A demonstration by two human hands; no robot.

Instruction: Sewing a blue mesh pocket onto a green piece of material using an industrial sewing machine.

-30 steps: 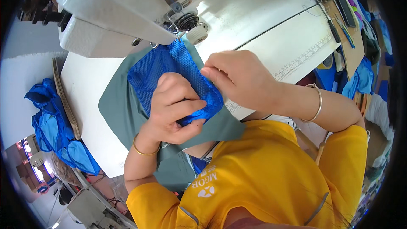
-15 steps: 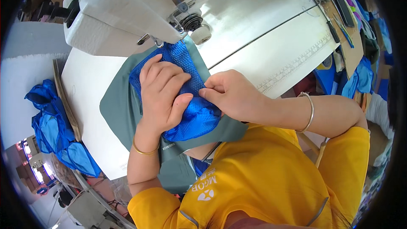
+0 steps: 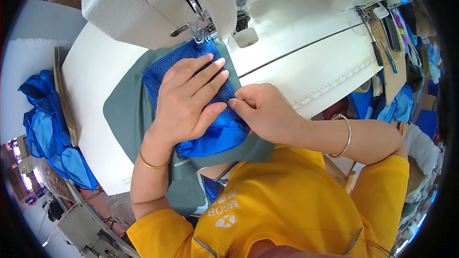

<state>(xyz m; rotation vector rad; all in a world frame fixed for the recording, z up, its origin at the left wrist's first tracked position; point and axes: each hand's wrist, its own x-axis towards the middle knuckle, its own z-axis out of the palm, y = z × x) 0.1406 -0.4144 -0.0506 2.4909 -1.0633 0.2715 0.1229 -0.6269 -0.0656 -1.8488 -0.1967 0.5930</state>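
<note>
Blue mesh fabric (image 3: pixel 210 138) lies over a grey-green fabric piece (image 3: pixel 125 102) on the white table, its far end under the needle area (image 3: pixel 201 36) of a white sewing machine (image 3: pixel 138 9). My left hand (image 3: pixel 184 98) rests flat on the mesh with its fingers stretched toward the needle. At the right border of the mesh, my right hand (image 3: pixel 265 110) pinches the fabric edge between thumb and fingers. Part of the mesh is hidden beneath my left hand.
A bundle of blue fabric (image 3: pixel 43 124) hangs by the table's left edge, next to a thin wooden strip (image 3: pixel 64 98). A ruler scale (image 3: pixel 330 83) runs along the table's right side. Beyond it lie a screwdriver-like tool (image 3: pixel 375 50) and a brown board (image 3: pixel 394 79).
My left hand has flattened, with its fingers straightened and pointing more to the right. My right hand keeps its pinch. The whole view has shifted slightly.
</note>
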